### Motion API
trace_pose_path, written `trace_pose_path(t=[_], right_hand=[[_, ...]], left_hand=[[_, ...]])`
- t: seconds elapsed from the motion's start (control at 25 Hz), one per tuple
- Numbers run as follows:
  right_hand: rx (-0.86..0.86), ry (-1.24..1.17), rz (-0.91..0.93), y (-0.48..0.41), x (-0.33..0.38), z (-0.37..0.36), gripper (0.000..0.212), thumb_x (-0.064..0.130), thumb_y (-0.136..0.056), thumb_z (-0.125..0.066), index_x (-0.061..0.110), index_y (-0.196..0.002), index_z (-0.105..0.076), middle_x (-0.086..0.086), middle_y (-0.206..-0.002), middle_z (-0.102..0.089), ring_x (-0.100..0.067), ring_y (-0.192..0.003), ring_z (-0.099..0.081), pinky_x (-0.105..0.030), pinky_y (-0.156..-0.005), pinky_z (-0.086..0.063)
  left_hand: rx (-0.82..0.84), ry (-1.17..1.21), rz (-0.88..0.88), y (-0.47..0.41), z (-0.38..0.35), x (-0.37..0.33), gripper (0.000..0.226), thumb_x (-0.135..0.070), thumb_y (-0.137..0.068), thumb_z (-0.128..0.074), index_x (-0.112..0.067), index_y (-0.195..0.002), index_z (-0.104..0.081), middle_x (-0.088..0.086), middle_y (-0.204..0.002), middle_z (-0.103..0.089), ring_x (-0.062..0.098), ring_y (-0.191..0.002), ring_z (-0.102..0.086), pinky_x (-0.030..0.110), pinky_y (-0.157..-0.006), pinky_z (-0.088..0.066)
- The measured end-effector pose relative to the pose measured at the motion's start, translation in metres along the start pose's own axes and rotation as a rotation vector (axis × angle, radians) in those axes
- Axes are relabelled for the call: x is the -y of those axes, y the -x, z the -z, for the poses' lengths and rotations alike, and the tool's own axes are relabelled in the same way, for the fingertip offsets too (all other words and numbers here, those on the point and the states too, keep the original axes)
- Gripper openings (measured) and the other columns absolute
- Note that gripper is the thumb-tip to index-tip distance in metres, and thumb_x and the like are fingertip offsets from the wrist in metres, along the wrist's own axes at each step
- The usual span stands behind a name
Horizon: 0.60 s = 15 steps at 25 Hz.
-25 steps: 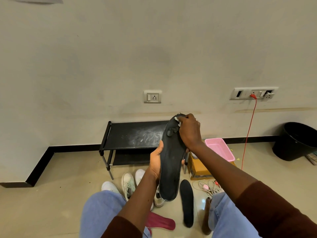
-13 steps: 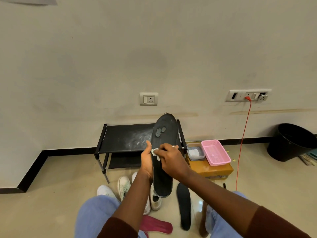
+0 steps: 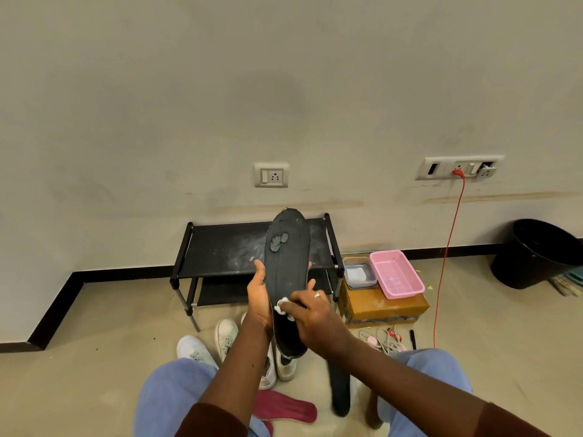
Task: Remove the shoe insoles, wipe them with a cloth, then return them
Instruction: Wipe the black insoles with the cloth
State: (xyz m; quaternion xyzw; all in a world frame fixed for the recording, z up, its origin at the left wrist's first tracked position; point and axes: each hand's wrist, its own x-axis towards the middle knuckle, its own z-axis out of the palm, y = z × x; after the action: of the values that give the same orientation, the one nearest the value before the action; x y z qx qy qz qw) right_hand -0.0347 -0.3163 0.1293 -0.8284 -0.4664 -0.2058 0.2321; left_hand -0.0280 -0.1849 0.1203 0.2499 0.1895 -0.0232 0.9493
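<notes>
Before the shoe rack [image 3: 227, 247]: black insole [image 3: 288, 266], upright.
Gripped by left hand [image 3: 258, 298]; white cloth [image 3: 281, 305] pinched on it by right hand [image 3: 315, 323].

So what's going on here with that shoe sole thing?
A seated person is cleaning shoe insoles. The left hand holds a black insole upright, and the right hand presses a small white cloth against its lower half. A second black insole and a red insole lie on the floor by the white shoes, not yet put back.
</notes>
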Motion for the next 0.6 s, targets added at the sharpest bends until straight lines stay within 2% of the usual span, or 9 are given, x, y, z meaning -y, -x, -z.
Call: trace_pose_path(t=[0.08, 0.2, 0.28, 0.36, 0.44, 0.52, 0.6], right_hand=[[0.028, 0.029, -0.103, -0.020, -0.015, -0.005, 0.024, 0.006, -0.068, -0.076, 0.010, -0.091, -0.072, -0.008, -0.084, -0.068, -0.020, -0.072, -0.065, -0.032, -0.062, -0.055], [0.063, 0.015, -0.337, -0.050, -0.043, -0.010, 0.025, -0.004, -0.074, -0.069, 0.006, -0.097, -0.071, -0.014, -0.087, -0.066, -0.028, -0.075, -0.064, -0.042, -0.066, -0.055], [0.077, -0.082, -0.544, -0.058, -0.058, -0.014, 0.030, -0.004, -0.085, -0.057, 0.006, -0.112, -0.066, -0.016, -0.101, -0.064, -0.031, -0.090, -0.061, -0.038, -0.080, -0.051], [0.092, -0.149, -0.672, -0.051, -0.063, -0.018, 0.034, -0.001, -0.089, -0.052, 0.008, -0.121, -0.060, -0.016, -0.114, -0.061, -0.029, -0.102, -0.058, -0.034, -0.089, -0.047], [0.177, -0.196, -0.706, -0.034, -0.059, -0.027, 0.037, 0.001, -0.090, -0.052, 0.008, -0.125, -0.056, -0.014, -0.119, -0.059, -0.026, -0.107, -0.056, -0.030, -0.091, -0.045], [0.246, -0.264, -0.759, -0.012, -0.052, -0.040, 0.034, 0.001, -0.089, -0.052, 0.008, -0.121, -0.059, -0.013, -0.117, -0.060, -0.024, -0.105, -0.057, -0.027, -0.089, -0.045], [0.232, -0.343, -0.940, 0.011, -0.055, -0.057, 0.029, 0.000, -0.087, -0.054, 0.008, -0.113, -0.065, -0.012, -0.113, -0.061, -0.021, -0.100, -0.058, -0.020, -0.084, -0.043]], left_hand=[[-0.021, -0.044, 0.011, 0.003, -0.001, 0.005, 0.074, -0.062, -0.091, -0.031, -0.003, -0.128, -0.055, 0.022, -0.128, -0.055, 0.034, -0.115, -0.056, 0.044, -0.101, -0.044], [-0.054, -0.125, -0.001, 0.000, 0.002, 0.012, 0.067, -0.052, -0.096, -0.027, -0.005, -0.096, -0.074, 0.019, -0.099, -0.070, 0.029, -0.085, -0.070, 0.036, -0.071, -0.059], [-0.055, -0.157, 0.044, -0.008, 0.007, 0.015, 0.070, -0.050, -0.097, -0.024, -0.003, -0.092, -0.075, 0.017, -0.093, -0.072, 0.028, -0.078, -0.071, 0.034, -0.063, -0.059], [-0.079, -0.178, 0.080, -0.019, 0.016, 0.017, 0.067, -0.053, -0.097, -0.022, -0.003, -0.108, -0.066, 0.015, -0.095, -0.072, 0.026, -0.081, -0.071, 0.033, -0.066, -0.059], [-0.147, -0.196, 0.108, -0.029, 0.025, 0.023, 0.067, -0.057, -0.096, -0.021, -0.005, -0.119, -0.057, 0.013, -0.097, -0.072, 0.025, -0.086, -0.070, 0.033, -0.074, -0.058], [-0.206, -0.235, 0.149, -0.040, 0.036, 0.032, 0.071, -0.060, -0.094, -0.020, -0.005, -0.123, -0.054, 0.013, -0.100, -0.071, 0.027, -0.093, -0.067, 0.038, -0.086, -0.052], [-0.306, -0.302, 0.189, -0.057, 0.052, 0.051, 0.072, -0.058, -0.095, -0.022, -0.001, -0.125, -0.054, 0.015, -0.108, -0.067, 0.030, -0.101, -0.061, 0.041, -0.097, -0.045]])
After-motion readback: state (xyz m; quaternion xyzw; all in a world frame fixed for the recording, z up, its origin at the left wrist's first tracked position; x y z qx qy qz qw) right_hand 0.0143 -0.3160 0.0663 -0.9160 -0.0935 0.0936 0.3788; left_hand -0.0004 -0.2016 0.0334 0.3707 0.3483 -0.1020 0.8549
